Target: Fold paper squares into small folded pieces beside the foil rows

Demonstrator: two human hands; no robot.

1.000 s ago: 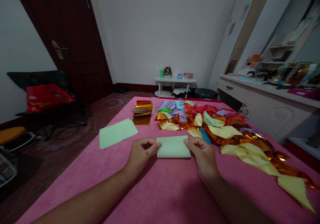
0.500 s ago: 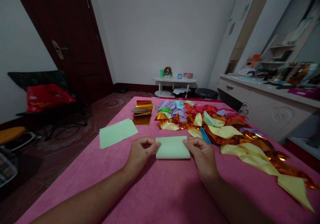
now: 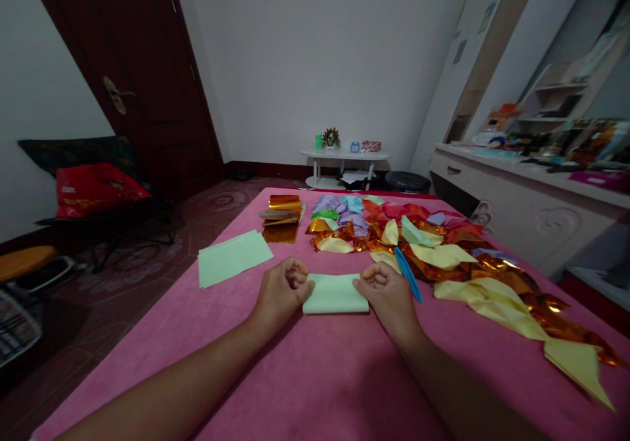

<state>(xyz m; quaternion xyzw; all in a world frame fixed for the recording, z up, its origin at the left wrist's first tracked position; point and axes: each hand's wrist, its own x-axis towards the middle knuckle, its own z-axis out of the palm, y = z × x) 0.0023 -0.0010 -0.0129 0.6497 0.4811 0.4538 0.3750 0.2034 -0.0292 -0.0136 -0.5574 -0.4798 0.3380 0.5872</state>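
Observation:
Between my two hands is a sheet of pale green paper (image 3: 335,293), its near edge curled over into a fold. My left hand (image 3: 285,286) pinches the paper's left end between thumb and fingers. At the opposite end my right hand (image 3: 386,290) grips it the same way, thumb on top. A blue strip-like object (image 3: 408,274) lies just beyond my right hand. Off to the left of my left hand rests a small stack of pale green paper sheets (image 3: 235,258), slightly fanned.
A stack of gold foil sheets (image 3: 281,221) sits at the table's far left. Folded paper and foil pieces in yellow (image 3: 445,256), purple (image 3: 353,223) and orange-gold spread along the right side. All lie on a pink tablecloth (image 3: 295,375). A dresser (image 3: 522,198) stands to the right.
The paper's far edge has come down a little and its near fold looks flatter. My right hand has shifted slightly left, uncovering more of the blue object.

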